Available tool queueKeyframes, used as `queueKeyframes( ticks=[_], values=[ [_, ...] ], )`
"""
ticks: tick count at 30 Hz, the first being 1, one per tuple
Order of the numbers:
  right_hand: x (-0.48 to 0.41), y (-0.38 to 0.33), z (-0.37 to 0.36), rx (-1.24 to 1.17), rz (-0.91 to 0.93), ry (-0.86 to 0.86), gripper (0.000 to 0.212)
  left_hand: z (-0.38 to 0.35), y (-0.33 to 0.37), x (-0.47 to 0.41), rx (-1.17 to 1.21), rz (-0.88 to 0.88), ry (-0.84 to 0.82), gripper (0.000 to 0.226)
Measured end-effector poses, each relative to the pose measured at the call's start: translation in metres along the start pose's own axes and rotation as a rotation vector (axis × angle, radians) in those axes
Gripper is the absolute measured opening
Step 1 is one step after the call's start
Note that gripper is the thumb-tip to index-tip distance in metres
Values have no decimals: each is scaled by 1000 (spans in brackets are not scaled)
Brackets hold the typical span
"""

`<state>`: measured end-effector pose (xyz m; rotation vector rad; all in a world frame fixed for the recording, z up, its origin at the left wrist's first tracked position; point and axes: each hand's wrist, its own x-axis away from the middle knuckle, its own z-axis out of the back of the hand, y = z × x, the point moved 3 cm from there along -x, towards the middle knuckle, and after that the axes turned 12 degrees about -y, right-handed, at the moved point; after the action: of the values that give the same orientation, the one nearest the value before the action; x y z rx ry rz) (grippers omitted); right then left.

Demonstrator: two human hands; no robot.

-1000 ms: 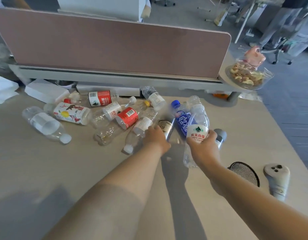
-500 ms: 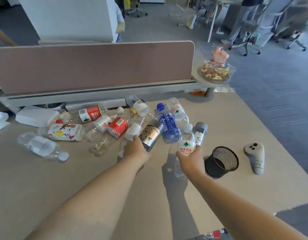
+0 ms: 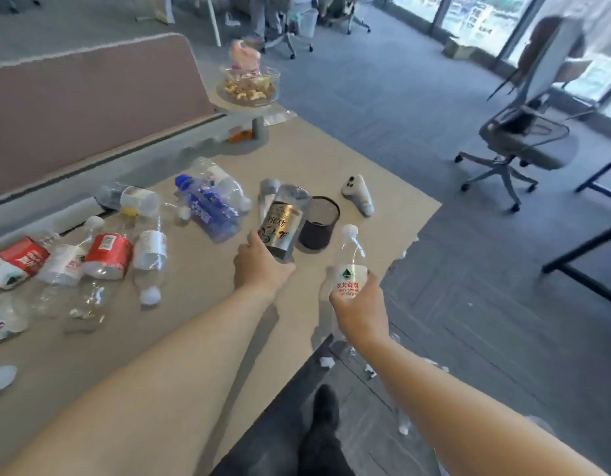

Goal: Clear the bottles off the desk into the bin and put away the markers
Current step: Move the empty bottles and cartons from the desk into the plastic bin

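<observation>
Both look empty and light: the left hand [image 3: 261, 269] fingers grip the thin, crushable gold-labelled clear plastic bottle [image 3: 281, 223] mid-body, while the right hand [image 3: 360, 312] fingers wrap the white-capped clear water bottle [image 3: 350, 266] low down.

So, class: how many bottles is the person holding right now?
2: a silver-labelled bottle in the left hand, and a white-capped water bottle in the right hand.

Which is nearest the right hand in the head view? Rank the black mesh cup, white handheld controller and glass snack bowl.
From the right hand:
1. Black mesh cup, just ahead, slightly left.
2. White handheld controller, farther ahead on the desk.
3. Glass snack bowl, far ahead-left on the raised shelf.
</observation>
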<state>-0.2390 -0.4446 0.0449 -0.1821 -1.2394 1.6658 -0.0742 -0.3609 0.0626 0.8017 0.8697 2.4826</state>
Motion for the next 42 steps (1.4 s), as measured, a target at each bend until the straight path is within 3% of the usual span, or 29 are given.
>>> queueKeyframes(
  ticks=[6, 9, 15, 19, 25, 32, 38, 42],
  values=[
    [45, 116, 118, -204, -303, 311, 44, -122, 90, 56, -176, -291, -310, 76],
    [73, 181, 166, -345, -492, 432, 55, -191, 129, 84, -289, -414, -458, 73],
    [142, 304, 230, -520, -815, 625, 63, -343, 160, 152, -542, -518, -755, 80],
    [158, 366, 276, -493, -1001, 692, 65, -428, 158, 178, -713, -574, -926, 83],
    [136, 420, 350, -341, -1057, 744, 79, -509, 160, 163, -837, -549, -1003, 86],
    [124, 431, 332, -510, -1029, 634, 61, -552, 149, 148, -920, -357, -1017, 88],
    [146, 450, 324, -556, -1100, 634, 60, -595, 200, 193, -734, -517, -1193, 95],
    [145, 454, 327, -547, -1130, 619, 57, -600, 211, 195, -753, -631, -1224, 88]
  ],
)
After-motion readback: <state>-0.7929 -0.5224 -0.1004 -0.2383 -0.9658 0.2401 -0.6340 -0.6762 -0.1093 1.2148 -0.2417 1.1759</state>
